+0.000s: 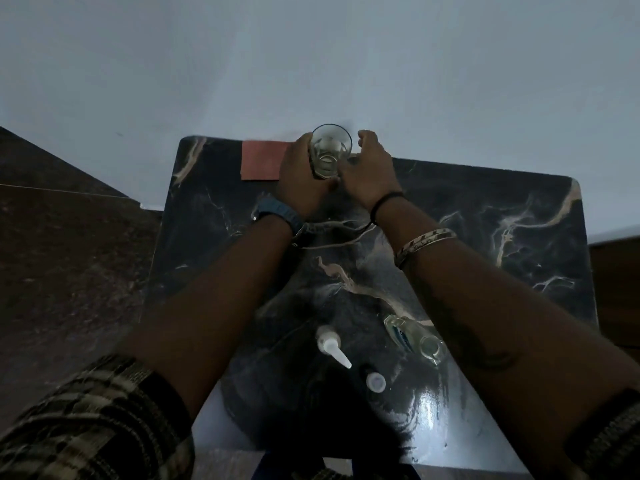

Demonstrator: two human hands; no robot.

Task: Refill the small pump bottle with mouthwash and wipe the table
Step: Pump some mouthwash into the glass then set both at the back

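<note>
Head view: we look down on a dark marbled desk (519, 237).
Left hand (301, 178): we see its fingers curled round a clear glass (329, 154) at the far edge.
Right hand (370, 174): cupped against the glass's other side; whether it grips, we cannot tell.
Cloth (261, 161): pink, just left of the glass.
Pump head (330, 344): lying near us.
Bottle (414, 336): clear, open, on its side, right of the pump head.
Cap (375, 382): small, white, between them.

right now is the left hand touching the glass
Touching. The head view shows the left hand wrapped round the side of the glass, its fingers against the wall with no gap, at the far edge of the table.
</note>
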